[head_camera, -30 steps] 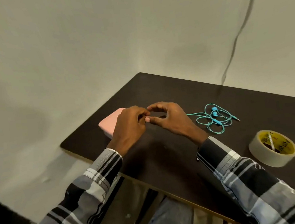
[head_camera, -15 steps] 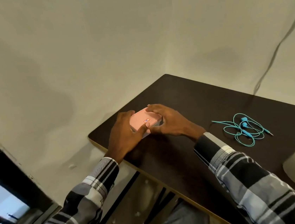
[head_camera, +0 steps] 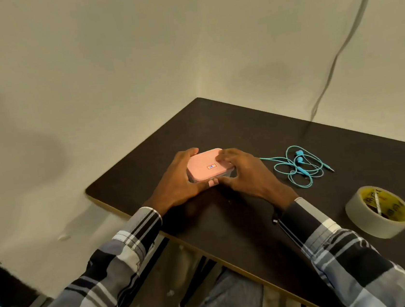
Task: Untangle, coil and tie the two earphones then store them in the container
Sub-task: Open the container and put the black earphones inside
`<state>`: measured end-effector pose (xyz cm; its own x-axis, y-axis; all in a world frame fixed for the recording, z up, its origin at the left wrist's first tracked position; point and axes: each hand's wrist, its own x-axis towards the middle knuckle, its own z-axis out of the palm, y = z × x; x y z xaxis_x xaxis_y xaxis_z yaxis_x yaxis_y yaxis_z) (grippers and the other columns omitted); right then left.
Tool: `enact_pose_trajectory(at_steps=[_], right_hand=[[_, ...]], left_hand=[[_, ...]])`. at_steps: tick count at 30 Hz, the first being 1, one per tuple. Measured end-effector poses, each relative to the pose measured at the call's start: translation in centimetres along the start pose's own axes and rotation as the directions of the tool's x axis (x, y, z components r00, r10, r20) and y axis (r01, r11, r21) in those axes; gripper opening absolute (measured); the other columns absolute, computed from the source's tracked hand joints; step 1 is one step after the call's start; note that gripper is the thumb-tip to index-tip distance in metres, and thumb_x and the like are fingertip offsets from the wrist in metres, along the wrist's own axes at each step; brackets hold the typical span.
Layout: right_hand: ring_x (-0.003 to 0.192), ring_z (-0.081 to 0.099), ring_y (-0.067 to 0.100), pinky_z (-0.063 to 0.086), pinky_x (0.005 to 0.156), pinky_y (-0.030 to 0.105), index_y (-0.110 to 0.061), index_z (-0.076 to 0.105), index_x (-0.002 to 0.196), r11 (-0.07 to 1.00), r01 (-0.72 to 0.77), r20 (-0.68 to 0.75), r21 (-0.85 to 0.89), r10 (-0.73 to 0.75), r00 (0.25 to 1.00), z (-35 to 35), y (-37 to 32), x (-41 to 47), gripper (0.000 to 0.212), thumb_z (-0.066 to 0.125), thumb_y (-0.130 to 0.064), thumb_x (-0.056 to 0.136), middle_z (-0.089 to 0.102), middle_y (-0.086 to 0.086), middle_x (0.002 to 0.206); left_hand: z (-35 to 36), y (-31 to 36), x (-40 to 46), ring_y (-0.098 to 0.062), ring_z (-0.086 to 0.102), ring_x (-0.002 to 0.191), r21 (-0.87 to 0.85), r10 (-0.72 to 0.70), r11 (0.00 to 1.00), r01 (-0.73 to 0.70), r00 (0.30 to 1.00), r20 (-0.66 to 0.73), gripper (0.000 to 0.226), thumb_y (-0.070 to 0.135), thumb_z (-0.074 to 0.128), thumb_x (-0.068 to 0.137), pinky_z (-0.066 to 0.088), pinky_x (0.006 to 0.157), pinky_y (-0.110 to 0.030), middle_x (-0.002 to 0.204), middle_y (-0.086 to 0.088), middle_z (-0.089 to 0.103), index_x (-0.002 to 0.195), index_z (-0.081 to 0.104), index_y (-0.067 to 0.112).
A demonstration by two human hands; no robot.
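Container [head_camera: 207, 168], pink-lidded and closed, sits on the dark table [head_camera: 231, 129] near its left end, held between both hands. On the table it is the largest thing after the tape roll [head_camera: 379, 211], which lies well apart by the right edge. Both forearms, in plaid sleeves, reach forward over the near edge and angle in toward each other. The left hand [head_camera: 174, 184] wraps the container's left side, fingers curled round the far corner, thumb along the near edge. The right hand [head_camera: 248, 173] clamps the right side, fingers bent over the lid, thumb by the front clasp. Just right of that hand lie teal earphones [head_camera: 298, 165], loosely tangled, touching neither hand.
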<state>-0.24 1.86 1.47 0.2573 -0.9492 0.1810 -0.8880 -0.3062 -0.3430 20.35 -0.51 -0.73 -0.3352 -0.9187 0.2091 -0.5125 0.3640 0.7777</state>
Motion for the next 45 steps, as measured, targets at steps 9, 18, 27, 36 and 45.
enact_pose_trajectory(at_steps=[9, 18, 27, 36, 45], right_hand=[[0.135, 0.048, 0.019, 0.040, 0.110, 0.036, -0.018, 0.054, 0.140, 0.994, -0.082, -0.068, -0.075, 0.077, 0.995, -2.1, 1.9, -5.8, 0.058, 0.067, -0.044, 0.090, 0.048, 0.003, 0.151], [0.138, 0.044, 0.016, 0.040, 0.112, 0.039, -0.020, 0.056, 0.139, 0.995, -0.092, -0.073, 0.033, 0.094, 0.993, -3.5, 3.9, -5.9, 0.062, 0.072, -0.047, 0.085, 0.045, -0.001, 0.153], [0.125, 0.058, 0.020, 0.051, 0.101, 0.040, -0.015, 0.067, 0.126, 0.996, 0.079, 0.028, -0.038, -0.078, 0.997, -5.1, 5.2, -4.8, 0.041, 0.054, -0.041, 0.097, 0.060, 0.008, 0.138], [0.127, 0.057, 0.019, 0.046, 0.102, 0.028, -0.014, 0.060, 0.134, 0.976, 0.187, 0.152, -0.114, -0.169, 0.974, -6.4, 5.4, -4.3, 0.059, 0.047, -0.056, 0.095, 0.055, 0.007, 0.144], [0.074, 0.070, 0.016, 0.058, 0.066, 0.033, -0.007, 0.074, 0.105, 0.989, 0.117, -0.330, 0.088, -0.082, 0.940, -5.5, 5.9, 0.0, 0.026, 0.057, -0.025, 0.100, 0.075, 0.003, 0.093]], left_hand=[[3.3, 1.5, 1.5, -0.018, 0.045, 0.135, -0.104, 0.049, 0.994, -0.032, 0.984, 0.169, 0.110, 0.040, 0.089, 0.066, 0.046, 0.108, -0.043, 0.150, -0.002, 0.040, 0.153, 0.021, 0.028], [3.8, 1.6, 2.5, -0.018, 0.047, 0.134, -0.179, 0.059, 0.984, -0.013, 0.964, 0.258, 0.110, 0.029, 0.091, 0.066, 0.047, 0.107, -0.040, 0.151, -0.002, 0.041, 0.151, 0.021, 0.033], [3.7, 1.1, 2.6, -0.009, 0.048, 0.126, -0.263, 0.040, 0.964, 0.040, 0.955, 0.294, 0.114, 0.015, 0.092, 0.063, 0.045, 0.102, -0.024, 0.140, 0.004, 0.046, 0.146, 0.018, 0.037], [3.4, 0.5, 3.0, -0.003, 0.054, 0.114, -0.315, 0.043, 0.948, 0.048, 0.961, 0.275, 0.104, 0.009, 0.092, 0.061, 0.050, 0.086, -0.009, 0.134, 0.004, 0.049, 0.133, 0.023, 0.039], [3.2, 0.0, 2.9, -0.008, 0.056, 0.121, -0.320, 0.048, 0.947, 0.022, 0.976, 0.212, 0.109, 0.018, 0.095, 0.059, 0.048, 0.099, -0.019, 0.136, 0.003, 0.050, 0.134, 0.019, 0.039]])
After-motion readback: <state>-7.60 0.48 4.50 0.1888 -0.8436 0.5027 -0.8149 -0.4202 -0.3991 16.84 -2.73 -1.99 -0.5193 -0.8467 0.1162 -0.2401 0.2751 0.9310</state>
